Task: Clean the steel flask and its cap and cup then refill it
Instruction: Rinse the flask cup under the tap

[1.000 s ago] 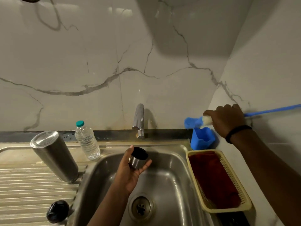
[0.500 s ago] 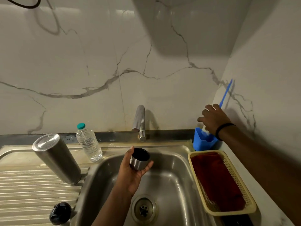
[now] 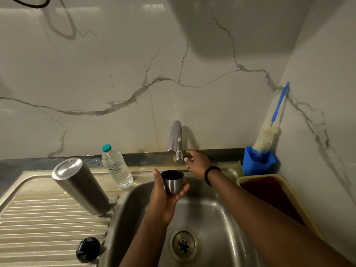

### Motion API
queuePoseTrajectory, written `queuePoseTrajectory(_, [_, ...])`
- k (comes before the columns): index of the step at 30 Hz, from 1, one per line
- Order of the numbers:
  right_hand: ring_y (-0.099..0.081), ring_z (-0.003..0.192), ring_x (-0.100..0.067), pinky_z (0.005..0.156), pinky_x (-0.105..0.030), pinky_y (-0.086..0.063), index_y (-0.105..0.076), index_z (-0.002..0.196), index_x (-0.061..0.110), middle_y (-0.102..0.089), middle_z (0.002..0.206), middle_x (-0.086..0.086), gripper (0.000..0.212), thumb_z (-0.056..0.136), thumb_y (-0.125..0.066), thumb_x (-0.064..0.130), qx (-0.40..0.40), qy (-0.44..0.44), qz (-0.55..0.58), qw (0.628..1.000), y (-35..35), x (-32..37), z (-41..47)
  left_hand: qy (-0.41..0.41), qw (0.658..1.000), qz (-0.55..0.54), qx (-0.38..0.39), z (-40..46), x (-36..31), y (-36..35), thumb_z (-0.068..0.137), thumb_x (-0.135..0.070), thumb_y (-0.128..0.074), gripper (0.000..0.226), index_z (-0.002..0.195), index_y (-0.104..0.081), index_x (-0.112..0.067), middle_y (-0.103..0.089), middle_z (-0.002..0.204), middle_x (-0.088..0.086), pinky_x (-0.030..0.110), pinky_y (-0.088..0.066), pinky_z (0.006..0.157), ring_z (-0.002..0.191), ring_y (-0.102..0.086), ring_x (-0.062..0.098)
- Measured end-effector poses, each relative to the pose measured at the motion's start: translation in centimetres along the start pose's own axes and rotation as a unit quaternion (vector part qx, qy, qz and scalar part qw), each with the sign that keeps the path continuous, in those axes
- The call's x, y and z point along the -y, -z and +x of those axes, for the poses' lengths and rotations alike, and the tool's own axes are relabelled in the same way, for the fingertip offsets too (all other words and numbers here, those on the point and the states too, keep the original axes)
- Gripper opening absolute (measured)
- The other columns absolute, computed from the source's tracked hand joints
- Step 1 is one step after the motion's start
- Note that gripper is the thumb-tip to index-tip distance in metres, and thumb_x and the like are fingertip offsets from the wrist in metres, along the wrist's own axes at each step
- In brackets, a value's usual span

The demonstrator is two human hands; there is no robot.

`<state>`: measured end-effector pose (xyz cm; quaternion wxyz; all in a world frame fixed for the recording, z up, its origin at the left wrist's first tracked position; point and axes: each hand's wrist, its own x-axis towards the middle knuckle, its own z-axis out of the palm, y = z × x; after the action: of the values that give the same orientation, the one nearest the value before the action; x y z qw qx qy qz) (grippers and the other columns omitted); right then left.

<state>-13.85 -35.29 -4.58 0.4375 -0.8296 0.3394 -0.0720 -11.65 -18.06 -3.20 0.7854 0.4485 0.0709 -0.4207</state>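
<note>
My left hand [image 3: 165, 199] grips the small steel cup [image 3: 172, 181], mouth up, over the steel sink [image 3: 221, 214] just below the tap [image 3: 175, 139]. My right hand [image 3: 197, 162] reaches beside the tap's base, its fingers at the tap's lever, loosely spread. The steel flask [image 3: 81, 186] stands upside down on the ribbed drainboard [image 3: 38, 224] at the left. Its black cap [image 3: 87, 249] lies on the drainboard's near edge, beside the sink.
A clear water bottle [image 3: 117, 167] with a teal lid stands behind the flask. A blue holder [image 3: 258, 161] in the right corner holds a bottle brush [image 3: 269, 135] leaning on the wall. A yellow basket [image 3: 292, 195] with a red cloth sits right of the sink.
My right hand let go of the bottle brush, which now stands in the blue holder, and moved left to the tap. My left hand lifted the cup closer to the spout.
</note>
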Motion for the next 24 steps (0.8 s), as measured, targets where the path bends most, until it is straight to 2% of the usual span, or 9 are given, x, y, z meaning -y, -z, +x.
queuePoseTrajectory(3, [-0.061,0.083,-0.014,0.065,-0.023,-0.05,-0.044,0.142,0.02,-0.064,0.1,-0.008,0.037,0.105,-0.038,0.021,0.028,-0.053,0.111,0.992,-2.3,1.3,1.2,-0.007,1.0,0.022,0.002,0.4,-0.6,0.1,0.097,-0.058,-0.041,0.061,0.124,-0.055,-0.005,-0.071,0.114,0.023,0.045,-0.062,0.081,0.104,-0.071,0.035])
queuePoseTrajectory(5, [-0.061,0.074,-0.012,0.059,-0.021,-0.045,-0.051,0.132,0.017,-0.066,0.089,-0.007,0.032,0.106,-0.034,0.024,0.0,-0.064,0.147,0.987,-3.5,2.0,1.7,-0.007,1.0,0.024,0.002,0.9,-1.0,0.4,0.096,-0.06,-0.041,0.065,0.126,-0.056,-0.004,-0.073,0.112,0.022,0.045,-0.062,0.082,0.103,-0.072,0.034])
queuePoseTrajectory(8, [-0.059,0.069,-0.016,0.068,-0.031,-0.052,-0.059,0.11,0.014,-0.065,0.087,-0.008,0.029,0.106,-0.034,0.028,-0.047,-0.068,0.157,0.984,-4.8,1.5,2.5,-0.004,1.0,0.015,-0.001,1.3,-1.2,0.6,0.094,-0.06,-0.043,0.068,0.128,-0.054,-0.002,-0.072,0.113,0.023,0.045,-0.062,0.083,0.103,-0.073,0.034])
queuePoseTrajectory(10, [-0.059,0.07,-0.017,0.074,-0.039,-0.056,-0.058,0.099,0.02,-0.066,0.092,-0.005,0.024,0.105,-0.036,0.024,-0.054,-0.046,0.086,0.994,-4.8,0.8,2.9,-0.001,1.0,0.012,0.002,1.6,-1.2,0.9,0.092,-0.058,-0.046,0.067,0.127,-0.055,-0.001,-0.073,0.111,0.022,0.046,-0.061,0.084,0.106,-0.071,0.035])
queuePoseTrajectory(13, [-0.064,0.085,-0.025,0.082,-0.045,-0.056,-0.059,0.105,0.018,-0.067,0.102,-0.004,0.022,0.102,-0.038,0.018,-0.046,-0.001,-0.049,0.998,-4.2,0.8,3.2,-0.004,1.0,0.013,0.002,1.9,-1.0,1.0,0.096,-0.055,-0.046,0.061,0.124,-0.057,-0.003,-0.075,0.107,0.019,0.045,-0.061,0.082,0.109,-0.07,0.035])
queuePoseTrajectory(18, [-0.065,0.088,-0.025,0.08,-0.041,-0.056,-0.053,0.121,0.015,-0.066,0.099,-0.007,0.023,0.102,-0.042,0.02,-0.057,0.047,-0.068,0.995,-3.4,1.8,2.3,-0.017,1.0,0.024,-0.001,2.4,-0.7,1.4,0.097,-0.052,-0.047,0.053,0.125,-0.058,-0.008,-0.07,0.12,0.017,0.041,-0.062,0.078,0.113,-0.068,0.03])
queuePoseTrajectory(21, [-0.063,0.086,-0.015,0.074,-0.031,-0.054,-0.058,0.103,0.015,-0.064,0.094,0.002,0.008,0.098,-0.053,0.017,-0.132,0.137,0.002,0.982,-2.1,2.0,0.2,-0.033,0.998,0.055,-0.005,2.7,-0.7,1.6,0.1,-0.05,-0.046,0.047,0.122,-0.06,-0.01,-0.067,0.12,0.013,0.039,-0.06,0.077,0.113,-0.067,0.026])
queuePoseTrajectory(22, [-0.061,0.085,-0.01,0.074,-0.027,-0.053,-0.06,0.097,0.016,-0.063,0.093,0.004,0.006,0.097,-0.055,0.019,-0.122,0.179,0.018,0.976,-1.5,2.1,-0.8,-0.037,0.997,0.063,-0.007,2.8,-0.7,1.7,0.1,-0.049,-0.045,0.047,0.12,-0.061,-0.01,-0.068,0.117,0.011,0.039,-0.059,0.078,0.109,-0.067,0.024])
queuePoseTrajectory(24, [-0.058,0.089,-0.008,0.078,-0.025,-0.05,-0.067,0.095,0.017,-0.065,0.093,0.005,0.018,0.098,-0.053,0.028,-0.042,0.294,-0.025,0.955,-0.5,2.0,-2.8,-0.041,0.997,0.071,-0.014,3.2,-0.8,1.8,0.1,-0.052,-0.043,0.052,0.121,-0.062,-0.009,-0.07,0.115,0.013,0.039,-0.058,0.079,0.106,-0.069,0.023])
